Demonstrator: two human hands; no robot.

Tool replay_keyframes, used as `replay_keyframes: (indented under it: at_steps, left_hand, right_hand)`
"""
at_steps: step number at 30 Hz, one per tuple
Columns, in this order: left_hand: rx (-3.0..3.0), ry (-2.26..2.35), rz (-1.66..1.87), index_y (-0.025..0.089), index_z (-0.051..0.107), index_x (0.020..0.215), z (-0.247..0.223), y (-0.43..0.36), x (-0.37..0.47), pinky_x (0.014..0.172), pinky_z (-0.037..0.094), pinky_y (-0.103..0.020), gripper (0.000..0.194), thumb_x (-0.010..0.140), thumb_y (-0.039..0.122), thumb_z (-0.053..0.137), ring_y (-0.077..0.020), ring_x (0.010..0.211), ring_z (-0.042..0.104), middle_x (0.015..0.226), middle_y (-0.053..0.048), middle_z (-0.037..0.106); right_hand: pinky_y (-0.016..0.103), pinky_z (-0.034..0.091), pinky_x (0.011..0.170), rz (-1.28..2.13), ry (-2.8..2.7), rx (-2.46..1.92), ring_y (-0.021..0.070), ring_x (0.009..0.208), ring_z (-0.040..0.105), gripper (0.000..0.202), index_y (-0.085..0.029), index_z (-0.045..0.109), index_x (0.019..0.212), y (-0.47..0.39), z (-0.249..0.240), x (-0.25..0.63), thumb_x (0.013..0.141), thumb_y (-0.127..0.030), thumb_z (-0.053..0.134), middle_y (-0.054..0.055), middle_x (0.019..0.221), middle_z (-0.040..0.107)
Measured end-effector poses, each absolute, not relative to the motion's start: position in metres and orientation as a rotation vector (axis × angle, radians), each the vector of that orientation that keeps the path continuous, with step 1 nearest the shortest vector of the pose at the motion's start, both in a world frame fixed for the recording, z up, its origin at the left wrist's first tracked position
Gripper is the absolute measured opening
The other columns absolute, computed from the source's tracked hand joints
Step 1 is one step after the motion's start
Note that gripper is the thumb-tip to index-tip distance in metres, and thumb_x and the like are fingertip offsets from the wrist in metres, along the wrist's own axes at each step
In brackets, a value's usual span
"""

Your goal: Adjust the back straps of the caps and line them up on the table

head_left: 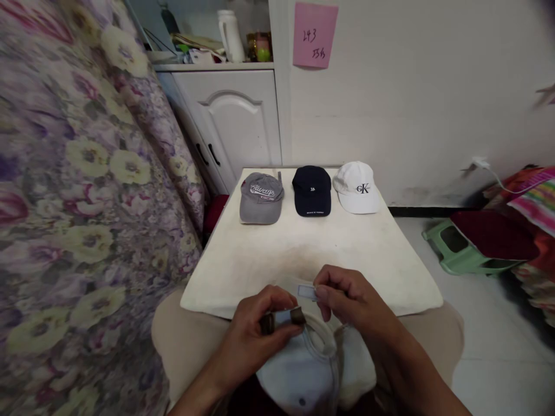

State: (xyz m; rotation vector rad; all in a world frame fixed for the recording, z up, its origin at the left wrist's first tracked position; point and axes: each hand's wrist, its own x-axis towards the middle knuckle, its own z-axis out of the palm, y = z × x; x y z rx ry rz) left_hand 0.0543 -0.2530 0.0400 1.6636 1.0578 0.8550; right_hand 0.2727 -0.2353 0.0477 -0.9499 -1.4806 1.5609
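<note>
The work looked partway along. 3 caps stood in a row at the far side of the cream-covered table [243, 260]: a grey baseball cap [260, 208], a navy baseball cap [312, 193] and a white baseball cap [359, 196] with a "CK"-like mark. The 4th, a pale blue cap [299, 375], was apart from that row, in hand at the near edge, over the person's lap. Its rear fastening did not appear closed: the strap [282, 316] and the pale tab [306, 291] stood apart, with a gap between them. Whether they were being joined or parted, I could not tell.

The left hand [258, 332] pinched the strap between thumb and fingers, close to a dark, brassy buckle [298, 315]. The right hand [352, 297] had its thumb and forefinger pressed together on the tab, which bore a greyish rectangle.

The pale blue cap sat tilted, its rounded back opening uppermost and its crown toward the person. The panels looked soft and lightly creased, with a visible seam and a small dark eyelet. Much of it was blurred, and I could not make out the brim clearly.
</note>
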Motion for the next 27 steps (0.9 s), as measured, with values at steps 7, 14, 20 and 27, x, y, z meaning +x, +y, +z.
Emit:
replay_keyframes:
  at_steps: [7,14,20,27]
  left_hand:
    - [1.715,1.155,0.815,0.023,0.062,0.096,0.045,-0.260,0.050,0.076,0.048,-0.028,0.008,0.089,0.027,0.064,-0.0178,0.087,0.063,0.093,-0.001,0.067]
    - [1.656,1.306,0.681,0.029,0.052,0.124,0.030,-0.266,0.043,0.091,0.045,-0.037,0.038,0.090,0.039,0.064,-0.0248,0.108,0.060,0.111,-0.004,0.066]
    - [1.599,1.284,0.737,0.030,0.056,0.122,0.029,-0.267,0.042,0.085,0.046,-0.030,0.034,0.090,0.040,0.064,-0.0208,0.098,0.061,0.101,-0.002,0.063]
    - [1.356,1.160,0.846,0.026,0.061,0.116,0.037,-0.265,0.040,0.075,0.045,-0.024,0.038,0.082,0.036,0.075,-0.0175,0.090,0.057,0.095,-0.001,0.060]
  right_hand:
    - [0.023,0.042,0.059,1.686,-1.372,-0.842,0.0106,0.061,0.056,0.033,-0.016,0.061,0.086,-0.234,0.028,0.288,0.088,-0.049,0.067,0.001,0.075,0.066]
    - [0.022,0.044,0.065,1.934,-1.236,-0.661,0.0126,0.073,0.059,0.041,-0.014,0.066,0.097,-0.248,0.010,0.311,0.077,-0.048,0.079,0.003,0.087,0.065]
    - [0.019,0.040,0.065,2.030,-1.135,-0.577,0.0089,0.069,0.055,0.026,-0.014,0.068,0.095,-0.258,-0.003,0.311,0.081,-0.034,0.078,0.001,0.082,0.063]
    - [0.019,0.040,0.055,2.035,-0.801,-0.537,0.0105,0.060,0.056,0.030,-0.013,0.071,0.089,-0.271,-0.019,0.309,0.075,-0.037,0.081,0.003,0.073,0.064]
